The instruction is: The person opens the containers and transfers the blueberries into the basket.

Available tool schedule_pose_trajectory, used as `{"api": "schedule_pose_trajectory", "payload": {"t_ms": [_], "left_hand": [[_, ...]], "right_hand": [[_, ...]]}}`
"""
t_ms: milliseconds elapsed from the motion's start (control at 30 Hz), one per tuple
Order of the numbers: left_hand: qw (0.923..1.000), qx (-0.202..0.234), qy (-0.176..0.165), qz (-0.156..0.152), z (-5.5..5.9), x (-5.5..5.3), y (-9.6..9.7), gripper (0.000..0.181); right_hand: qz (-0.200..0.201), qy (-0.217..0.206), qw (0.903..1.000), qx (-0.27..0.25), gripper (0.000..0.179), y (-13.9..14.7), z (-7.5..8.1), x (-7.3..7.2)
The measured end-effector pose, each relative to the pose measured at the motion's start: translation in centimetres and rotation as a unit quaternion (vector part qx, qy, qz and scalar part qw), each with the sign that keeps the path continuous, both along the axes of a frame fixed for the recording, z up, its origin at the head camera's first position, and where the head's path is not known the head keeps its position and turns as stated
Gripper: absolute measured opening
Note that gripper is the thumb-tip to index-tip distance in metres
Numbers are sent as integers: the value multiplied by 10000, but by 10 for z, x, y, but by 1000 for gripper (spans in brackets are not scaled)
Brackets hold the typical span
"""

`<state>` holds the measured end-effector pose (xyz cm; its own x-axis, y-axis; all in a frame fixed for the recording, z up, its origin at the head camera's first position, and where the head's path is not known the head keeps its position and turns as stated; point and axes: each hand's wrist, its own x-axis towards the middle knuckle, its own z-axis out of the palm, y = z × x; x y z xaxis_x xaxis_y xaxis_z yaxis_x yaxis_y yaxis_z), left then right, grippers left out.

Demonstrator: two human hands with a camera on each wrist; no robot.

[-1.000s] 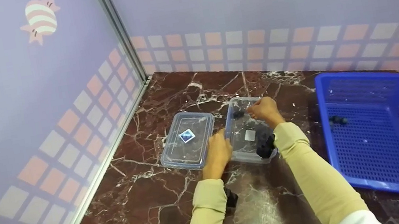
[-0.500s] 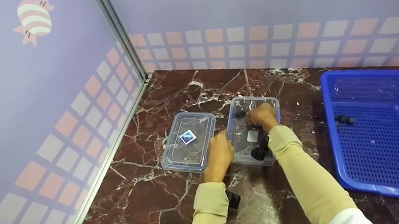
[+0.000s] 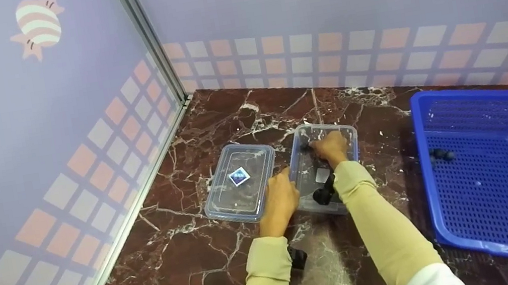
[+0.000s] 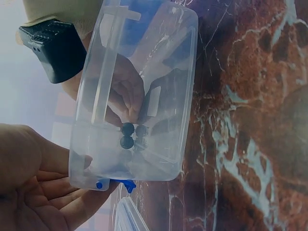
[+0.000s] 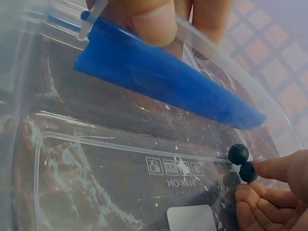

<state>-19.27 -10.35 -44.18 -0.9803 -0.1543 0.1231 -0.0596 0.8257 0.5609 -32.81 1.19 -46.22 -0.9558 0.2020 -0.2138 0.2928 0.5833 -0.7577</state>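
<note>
A clear plastic box [image 3: 305,186] with blue clips stands on the marble-patterned table. My left hand [image 3: 282,196] holds its left rim, thumb inside the wall and fingers outside in the left wrist view. Down inside the box, at its far end, is my right hand [image 3: 332,144]. In the right wrist view its thumb and curled fingers pinch a small dark green ball [image 5: 249,172]. Against that one lies a second dark green ball [image 5: 238,154] on the box floor. A clear lid [image 3: 241,195] with a diamond-shaped sticker lies left of the box.
To the right stands a large blue perforated basket [image 3: 435,205], with several dark balls [image 3: 442,155] near its left wall. A patterned wall [image 3: 213,11] rises behind the table, and another closes off the left side. White specks are scattered on the table.
My right hand has lowered into the box and moved slightly left to the balls. The left hand keeps its hold on the rim. The head view has shifted a little.
</note>
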Motion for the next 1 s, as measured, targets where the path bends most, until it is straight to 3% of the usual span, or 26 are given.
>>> {"api": "schedule_pose_trajectory", "payload": {"t_ms": [233, 567, 800, 1000], "left_hand": [[9999, 140, -39, -16, 0, 1, 1, 36], [9999, 11, 155, -60, -1, 1, 1, 33], [9999, 36, 146, -56, -1, 1, 2, 33], [9999, 74, 119, 8, -1, 0, 0, 33]], "right_hand": [[-46, 52, 10000, 47, 46, -2, -1, -1], [-127, -82, 9999, -72, 41, -1, -1, -4], [77, -118, 9998, 169, 39, 2, 5, 0], [349, -10, 9994, 4, 24, 2, 12, 4]]}}
